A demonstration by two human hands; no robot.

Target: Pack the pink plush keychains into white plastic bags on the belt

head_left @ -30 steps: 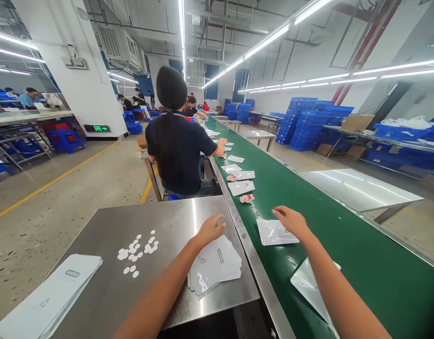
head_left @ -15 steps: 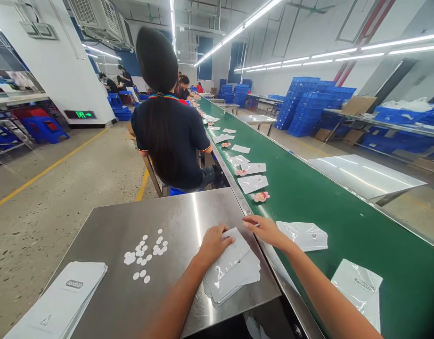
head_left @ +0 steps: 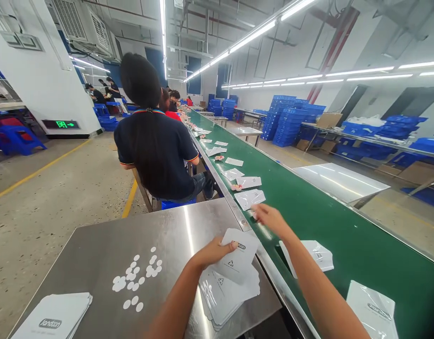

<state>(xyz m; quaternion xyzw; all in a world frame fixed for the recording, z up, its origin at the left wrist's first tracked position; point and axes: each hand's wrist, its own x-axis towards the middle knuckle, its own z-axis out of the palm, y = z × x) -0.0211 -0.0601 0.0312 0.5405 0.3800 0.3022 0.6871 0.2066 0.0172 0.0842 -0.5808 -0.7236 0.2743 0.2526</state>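
Observation:
My left hand (head_left: 211, 254) pinches one white pouch (head_left: 238, 256) and holds it tilted just above a fanned stack of white pouches (head_left: 225, 296) on the steel table (head_left: 96, 254). My right hand (head_left: 271, 219) reaches over the near edge of the green conveyor belt (head_left: 308, 207), fingers bent down beside a clear pouch (head_left: 250, 197). Its fingertips are hidden, so I cannot tell whether they hold anything. A filled pouch (head_left: 317, 254) lies on the belt just right of my right forearm.
Round white stickers (head_left: 135, 278) and a second pouch stack (head_left: 52, 320) lie on the table's left. A person in a dark shirt (head_left: 155, 146) sits ahead at the belt. More pouches and a small pink item (head_left: 235, 187) lie on the belt; another pouch (head_left: 374, 308) is near right.
My left hand has lifted one pouch off the stack. My right hand has moved from the table's edge forward onto the belt. The pouches on the belt have drifted toward me.

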